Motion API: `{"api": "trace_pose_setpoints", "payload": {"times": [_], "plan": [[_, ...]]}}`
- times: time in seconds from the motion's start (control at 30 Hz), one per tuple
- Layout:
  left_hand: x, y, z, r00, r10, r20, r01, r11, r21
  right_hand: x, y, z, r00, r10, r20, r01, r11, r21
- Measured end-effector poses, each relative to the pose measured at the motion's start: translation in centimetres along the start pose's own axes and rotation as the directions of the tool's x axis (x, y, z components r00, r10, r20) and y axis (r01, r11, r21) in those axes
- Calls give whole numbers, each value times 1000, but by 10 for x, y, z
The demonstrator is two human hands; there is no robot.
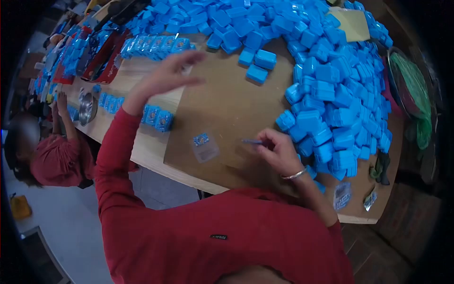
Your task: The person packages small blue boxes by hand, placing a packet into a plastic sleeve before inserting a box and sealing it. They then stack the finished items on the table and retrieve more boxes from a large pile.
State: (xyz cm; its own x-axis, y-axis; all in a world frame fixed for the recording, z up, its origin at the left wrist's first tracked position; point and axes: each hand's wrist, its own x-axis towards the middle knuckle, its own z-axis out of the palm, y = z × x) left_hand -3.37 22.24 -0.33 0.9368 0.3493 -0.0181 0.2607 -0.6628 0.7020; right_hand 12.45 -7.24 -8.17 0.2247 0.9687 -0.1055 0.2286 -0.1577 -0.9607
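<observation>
My left hand (177,68) is raised over the board, near the row of blue packs, its fingers apart and nothing visible in them; motion blurs it slightly. My right hand (279,150), a bangle at its wrist, pinches a thin dark-blue object (252,141) above the brown board (227,106); its exact kind cannot be made out. Between the hands and nearer to me lies a clear sheet or small bag (205,149) with a blue printed patch. Three loose blue boxes (257,74) sit beyond, at the foot of a heap.
A big heap of blue boxes (326,94) curves along the back and right. Rows of printed blue packs (156,46) stand at left, with a red crate (106,57) and metal bowl (87,109). Another person (61,156) works there. Green plastic (414,90) hangs far right.
</observation>
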Motion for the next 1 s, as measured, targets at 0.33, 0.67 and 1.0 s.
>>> {"api": "trace_pose_setpoints", "payload": {"times": [0.33,0.67,1.0], "plan": [[-46,105,163,952,-307,-11,143,477,-867,-20,-12,-24,981,39,-189,52,889,455],[-78,133,195,902,-368,-227,3,531,-848,-45,-12,-25,999,33,-20,-17,843,537],[-29,112,183,982,-126,139,187,651,-736,-74,-6,-54,911,32,-412,119,934,336]]}}
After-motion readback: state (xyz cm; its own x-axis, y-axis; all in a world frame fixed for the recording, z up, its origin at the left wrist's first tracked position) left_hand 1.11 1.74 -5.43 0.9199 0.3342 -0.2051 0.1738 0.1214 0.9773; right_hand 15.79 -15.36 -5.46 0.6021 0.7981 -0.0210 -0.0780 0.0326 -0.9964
